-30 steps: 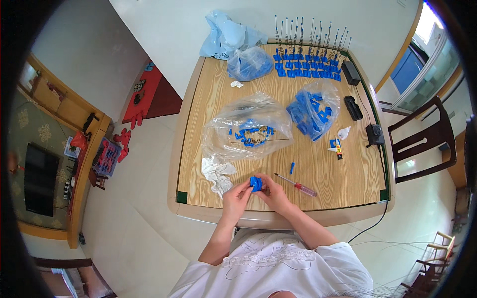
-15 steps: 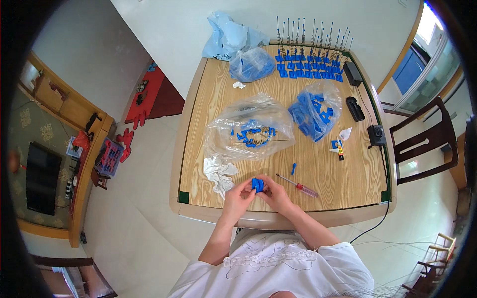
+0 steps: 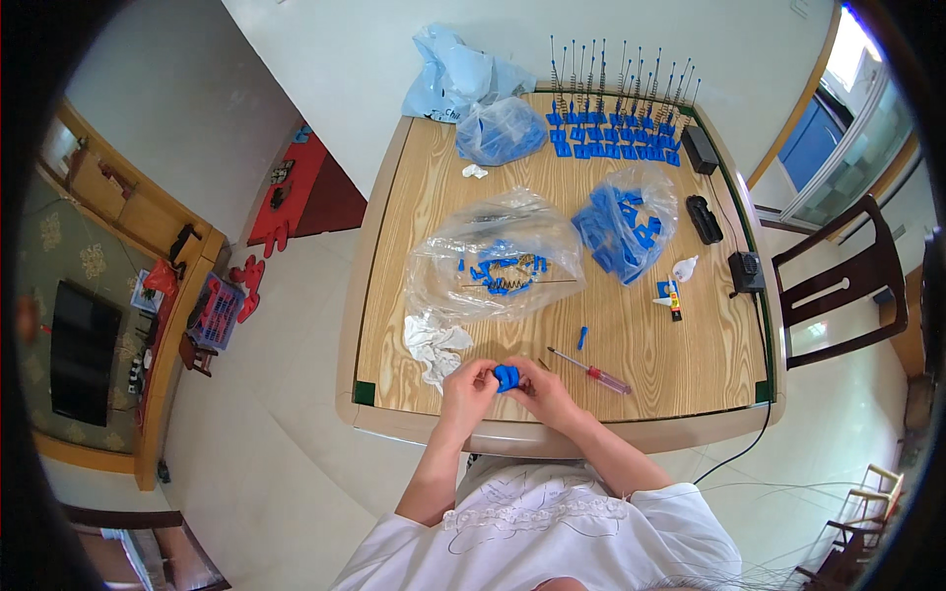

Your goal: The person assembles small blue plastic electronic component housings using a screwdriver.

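Observation:
Between my two hands, over the near part of the table, is a small blue plastic part (image 3: 506, 378). The fingers of my left hand (image 3: 467, 391) pinch its left side, and my right hand (image 3: 545, 394) grips its right side. My fingertips hide some of its shape. A screwdriver (image 3: 603, 377) with a clear red handle lies just right of my right hand. Beyond it is a small blue peg-like piece (image 3: 582, 338). Left of my hands lies a crumpled white cloth (image 3: 432, 345).
An open clear bag (image 3: 434, 256) holds springs and blue pieces. Another bag of blue parts (image 3: 616, 231) lies right of it. Blue bases with upright springs and rods (image 3: 611, 133) stand in rows at the back. A glue tube (image 3: 675, 301) and black speaker-like box (image 3: 746, 271) are at right.
Both hands have shifted very slightly nearer to me and turned the blue part a little. Everything else on the table stays in place.

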{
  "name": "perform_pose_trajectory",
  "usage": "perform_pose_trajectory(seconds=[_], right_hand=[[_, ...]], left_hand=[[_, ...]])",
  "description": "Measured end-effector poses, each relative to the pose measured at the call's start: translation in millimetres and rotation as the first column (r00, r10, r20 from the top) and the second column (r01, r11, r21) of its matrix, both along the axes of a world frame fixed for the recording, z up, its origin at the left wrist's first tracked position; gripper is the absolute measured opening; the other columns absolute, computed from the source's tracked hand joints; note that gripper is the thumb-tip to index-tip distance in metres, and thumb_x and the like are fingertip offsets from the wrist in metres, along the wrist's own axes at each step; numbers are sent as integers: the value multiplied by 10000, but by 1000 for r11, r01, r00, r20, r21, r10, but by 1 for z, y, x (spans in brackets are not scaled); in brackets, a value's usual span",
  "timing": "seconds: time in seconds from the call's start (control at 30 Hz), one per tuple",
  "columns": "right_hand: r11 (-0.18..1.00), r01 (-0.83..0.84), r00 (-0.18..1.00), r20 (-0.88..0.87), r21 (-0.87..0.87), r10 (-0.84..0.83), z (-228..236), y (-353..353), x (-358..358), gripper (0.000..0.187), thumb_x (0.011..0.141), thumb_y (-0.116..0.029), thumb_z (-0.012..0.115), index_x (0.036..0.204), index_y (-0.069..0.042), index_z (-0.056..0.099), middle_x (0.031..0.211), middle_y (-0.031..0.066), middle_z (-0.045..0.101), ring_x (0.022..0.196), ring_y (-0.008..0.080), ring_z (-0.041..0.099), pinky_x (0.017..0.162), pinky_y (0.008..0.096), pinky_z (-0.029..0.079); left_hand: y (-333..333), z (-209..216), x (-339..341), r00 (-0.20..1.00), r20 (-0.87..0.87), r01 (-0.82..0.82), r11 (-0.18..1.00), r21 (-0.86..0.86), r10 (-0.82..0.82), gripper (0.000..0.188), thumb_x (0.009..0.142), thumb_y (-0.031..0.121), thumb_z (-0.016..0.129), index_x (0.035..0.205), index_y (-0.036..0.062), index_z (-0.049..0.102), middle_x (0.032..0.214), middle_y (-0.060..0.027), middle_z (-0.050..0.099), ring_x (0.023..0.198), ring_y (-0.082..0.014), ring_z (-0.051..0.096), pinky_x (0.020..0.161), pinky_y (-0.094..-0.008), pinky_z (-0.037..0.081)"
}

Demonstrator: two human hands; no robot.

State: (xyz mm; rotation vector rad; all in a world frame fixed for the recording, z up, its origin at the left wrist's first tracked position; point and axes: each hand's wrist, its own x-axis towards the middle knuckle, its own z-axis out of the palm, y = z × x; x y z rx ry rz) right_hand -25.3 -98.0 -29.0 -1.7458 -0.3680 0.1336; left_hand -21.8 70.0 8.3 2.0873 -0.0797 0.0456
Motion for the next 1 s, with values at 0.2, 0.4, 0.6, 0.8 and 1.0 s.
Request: perform_pose_trajectory(seconds=[0.2, 0.4, 0.6, 0.8, 1.0], right_hand=[[997, 58, 998, -23, 45, -57, 10, -1, 3, 446, 826, -43, 684, 1229, -71, 495, 911, 93, 647, 764, 159, 619, 715, 297, 504], [998, 52, 998, -40, 38, -51, 9, -2, 3, 452, 828, -51, 687, 1231, -83, 484, 902, 89, 647, 761, 159, 619, 710, 300, 505], [996, 61, 998, -7, 70, -60, 1, -1, 3, 448, 828, -60, 693, 1226, -87, 490, 886, 94, 642, 735, 155, 619, 684, 298, 505], [993, 40, 999, 32, 109, -44, -1, 0, 3, 462, 821, -41, 709, 1230, -79, 497, 879, 19, 604, 716, 78, 521, 633, 241, 461], [996, 32, 999, -13, 83, -31, -2, -2, 2, 469, 822, -34, 700, 1240, -84, 494, 893, 13, 606, 722, 71, 524, 620, 227, 452]], left_hand=[[-1, -8, -6, 987, -152, 19, 966, -258, -60, 233, 898, 44, 573, 1119, -20, 612, 907, -99, 674, 824, -115, 639, 719, -262, 531], [-1, -3, -6, 975, -173, 55, 908, -416, -138, 263, 890, 22, 592, 1147, -36, 585, 977, -101, 671, 885, -125, 637, 763, -265, 532], [1, -3, -3, 960, -213, 64, 885, -461, -180, 255, 896, 25, 600, 1144, -30, 580, 1000, -81, 658, 920, -119, 623, 795, -255, 526], [5, -11, -2, 955, -220, 63, 862, -503, -198, 246, 904, 16, 588, 1147, -17, 577, 966, -48, 651, 877, -103, 616, 765, -237, 524], [-4, -11, -5, 970, -220, 2, 912, -411, -101, 278, 892, -17, 570, 1171, -21, 570, 998, -62, 646, 913, -117, 616, 795, -248, 519]])
